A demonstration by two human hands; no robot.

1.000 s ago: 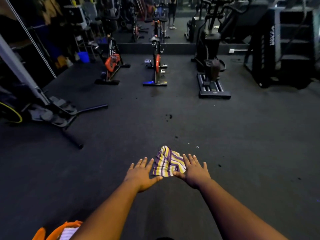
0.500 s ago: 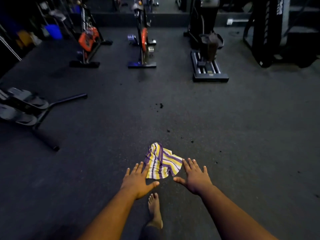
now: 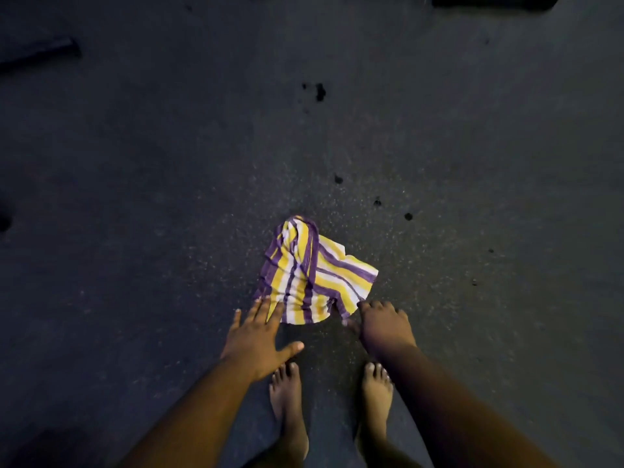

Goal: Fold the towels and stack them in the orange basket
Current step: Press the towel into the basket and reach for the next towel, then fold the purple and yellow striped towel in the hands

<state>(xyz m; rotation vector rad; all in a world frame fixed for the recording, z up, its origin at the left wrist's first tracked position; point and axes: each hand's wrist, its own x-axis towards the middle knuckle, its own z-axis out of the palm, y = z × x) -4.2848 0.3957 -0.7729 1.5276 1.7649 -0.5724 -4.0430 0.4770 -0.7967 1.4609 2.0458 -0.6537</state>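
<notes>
A crumpled towel [image 3: 312, 275] with purple, yellow and white stripes lies on the dark floor in the middle of the view. My left hand [image 3: 258, 336] is spread flat, its fingertips over the towel's near left corner. My right hand [image 3: 383, 327] reaches down at the towel's near right corner with fingers curled; whether it pinches the cloth is unclear. The orange basket is out of view.
Two bare feet [image 3: 288, 400] stand just behind my hands. Dark specks [image 3: 319, 91] dot the rubber floor beyond the towel. A dark bar [image 3: 40, 54] lies at the upper left and a machine base [image 3: 493, 0] at the top right edge.
The view has tilted down and closed in on the floor; the gym machines have left the frame. Both hands have dropped onto the towel's near edge, and the right fingers have curled.
</notes>
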